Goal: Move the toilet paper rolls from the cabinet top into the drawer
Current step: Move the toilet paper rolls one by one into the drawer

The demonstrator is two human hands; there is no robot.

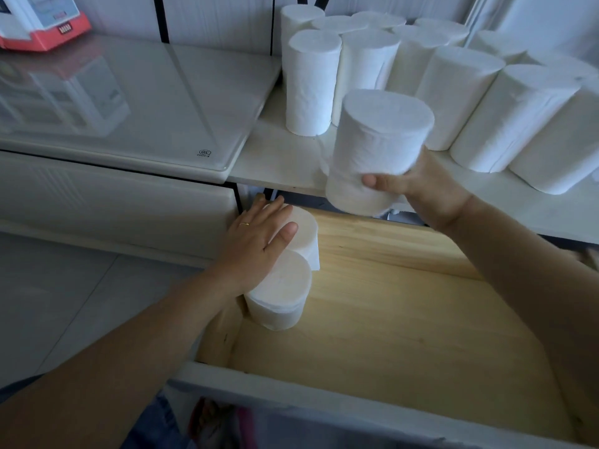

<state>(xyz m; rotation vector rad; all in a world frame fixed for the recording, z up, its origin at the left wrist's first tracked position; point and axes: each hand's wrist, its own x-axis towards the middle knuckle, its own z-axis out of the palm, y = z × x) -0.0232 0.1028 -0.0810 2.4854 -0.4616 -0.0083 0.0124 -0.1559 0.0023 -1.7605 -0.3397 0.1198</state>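
Several white toilet paper rolls (460, 92) stand upright on the white cabinet top (278, 157). Below it the wooden drawer (405, 306) is pulled out. Two rolls stand in the drawer's back left corner: a front roll (278, 296) and a rear roll (306, 231). My left hand (256, 241) lies flat with fingers spread on top of those two rolls. My right hand (421, 186) grips another roll (376, 147) from below and holds it tilted in the air over the drawer's back edge.
A glossy white appliance top (129, 102) adjoins the cabinet on the left, with a red and white box (45, 24) at its far corner. The drawer's white front panel (291, 393) runs along the bottom. Grey floor tiles (64, 303) lie at the left.
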